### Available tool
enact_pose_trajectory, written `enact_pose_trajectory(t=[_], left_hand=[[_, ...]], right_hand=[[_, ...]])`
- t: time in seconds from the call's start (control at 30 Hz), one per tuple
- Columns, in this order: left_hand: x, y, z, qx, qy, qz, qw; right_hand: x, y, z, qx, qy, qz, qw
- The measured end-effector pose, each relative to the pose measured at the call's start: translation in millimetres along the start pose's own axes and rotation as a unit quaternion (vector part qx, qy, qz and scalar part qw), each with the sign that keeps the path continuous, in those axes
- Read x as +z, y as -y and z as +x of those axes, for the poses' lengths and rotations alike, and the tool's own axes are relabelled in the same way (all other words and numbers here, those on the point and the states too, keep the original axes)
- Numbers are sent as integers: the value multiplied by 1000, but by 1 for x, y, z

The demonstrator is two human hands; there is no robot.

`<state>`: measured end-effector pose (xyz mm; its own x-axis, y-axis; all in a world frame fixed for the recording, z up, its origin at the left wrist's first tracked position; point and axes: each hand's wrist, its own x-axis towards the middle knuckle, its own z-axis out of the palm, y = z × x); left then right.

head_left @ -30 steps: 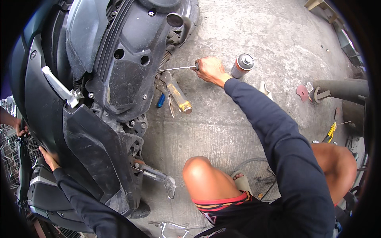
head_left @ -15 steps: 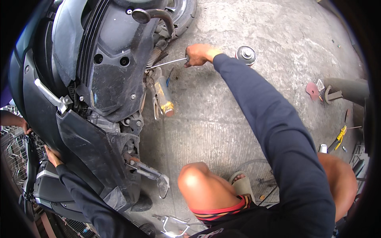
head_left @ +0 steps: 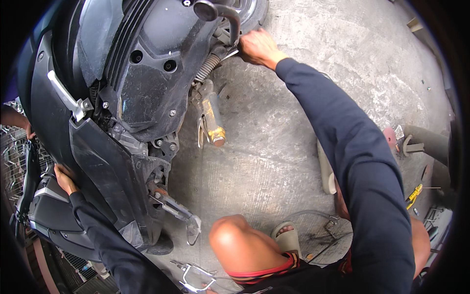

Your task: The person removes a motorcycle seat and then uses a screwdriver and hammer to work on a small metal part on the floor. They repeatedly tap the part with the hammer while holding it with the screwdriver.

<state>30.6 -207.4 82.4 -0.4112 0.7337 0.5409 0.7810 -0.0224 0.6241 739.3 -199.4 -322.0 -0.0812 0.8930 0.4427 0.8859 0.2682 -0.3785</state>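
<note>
A dark scooter (head_left: 147,88) fills the left side, its engine cover facing me. Out by the rear wheel (head_left: 254,14), my right hand (head_left: 259,47) is closed round a screwdriver; the handle is hidden in my fist. Its thin metal shaft (head_left: 230,54) shows only in part, beside a ribbed rubber boot (head_left: 208,67) and the bent lever (head_left: 230,13). Whether its tip touches anything is not visible. My left hand (head_left: 65,180) lies against the scooter's side panel, fingers stretched out, next to the seat (head_left: 54,210).
Another person's hand (head_left: 30,130) touches the far side at left. Below the engine is a worn yellow-grey cylinder (head_left: 211,115). A side stand (head_left: 178,213) juts toward my knee. Yellow-handled pliers (head_left: 413,196) lie at right, and a metal frame (head_left: 196,279) lies near my foot.
My right hand has moved away from me, up toward the rear wheel, with the screwdriver. The view has shifted slightly. My left hand stays on the panel.
</note>
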Motion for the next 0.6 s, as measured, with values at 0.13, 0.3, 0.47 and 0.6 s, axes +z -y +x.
enact_pose_trajectory(t=[0.13, 0.3, 0.47, 0.6], left_hand=[[-3, 19, 18, 31, 13, 70, 997], [-9, 30, 28, -7, 21, 124, 992], [0, 23, 20, 19, 12, 138, 990], [3, 19, 13, 27, -7, 129, 991]], right_hand=[[-20, 5, -3, 10, 47, -17, 999], [-35, 21, -25, 26, -34, -15, 999], [-52, 29, -34, 18, -22, -46, 999], [-49, 24, -35, 21, -13, -63, 998]])
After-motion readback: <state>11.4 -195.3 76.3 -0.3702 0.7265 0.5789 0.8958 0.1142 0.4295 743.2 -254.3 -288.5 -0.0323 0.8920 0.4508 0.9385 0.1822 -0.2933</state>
